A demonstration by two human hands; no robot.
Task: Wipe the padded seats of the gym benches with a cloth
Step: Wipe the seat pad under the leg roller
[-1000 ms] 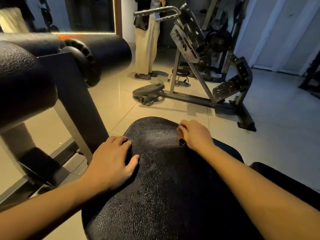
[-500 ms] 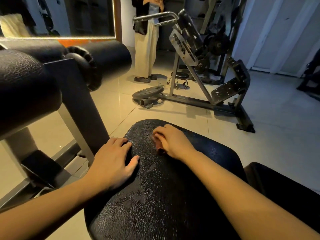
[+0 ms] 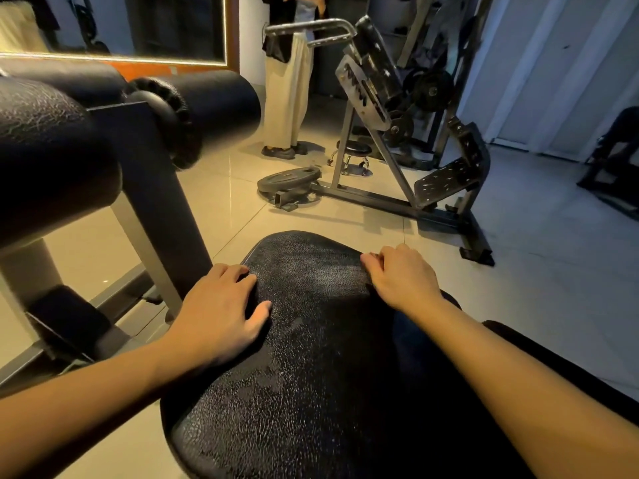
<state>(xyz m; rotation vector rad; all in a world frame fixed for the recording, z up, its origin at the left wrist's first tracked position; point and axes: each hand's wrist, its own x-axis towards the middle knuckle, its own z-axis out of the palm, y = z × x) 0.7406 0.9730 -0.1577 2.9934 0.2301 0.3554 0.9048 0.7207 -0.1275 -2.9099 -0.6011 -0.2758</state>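
**A:** Head view. What carries the hands?

**B:** The black padded seat, with cracked, glossy upholstery, running from the near edge of the frame to a rounded far end.

**A:** The left hand?

**B:** It rests on the seat's left edge. Its fingers lie close together and reach over that edge, and the thumb is spread apart on the top surface. It holds nothing.

**A:** The right hand?

**B:** It sits at the far right corner of the seat, knuckles up, with the fingers curled under. I cannot tell whether they are clamped on anything. The cloth cannot be made out beneath the hand.

**A:** And the surroundings?

**B:** A black roller pad on a post stands beside the seat's left edge. Beyond the far end, on the tiled floor, a weight plate lies against the base of a grey machine frame. A small stool and a standing person are behind it.
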